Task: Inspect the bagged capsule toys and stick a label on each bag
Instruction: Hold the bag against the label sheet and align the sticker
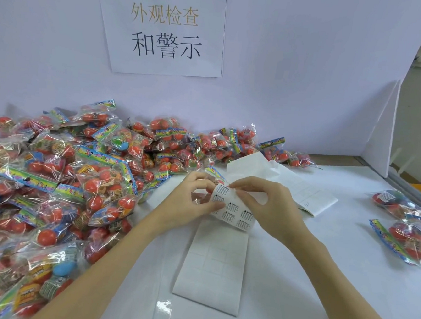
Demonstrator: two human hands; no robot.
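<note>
Bag pile (60,188) left, two bags (406,223) right — label strip (224,235) between.

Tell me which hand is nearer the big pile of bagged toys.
Left. The left hand is just beside the pile; the right hand is farther, across the label sheet.

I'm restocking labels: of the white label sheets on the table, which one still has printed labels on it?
The label sheet held between the left hand and right hand. The flat sheet nearer the person shows only blank peeled squares.
</note>
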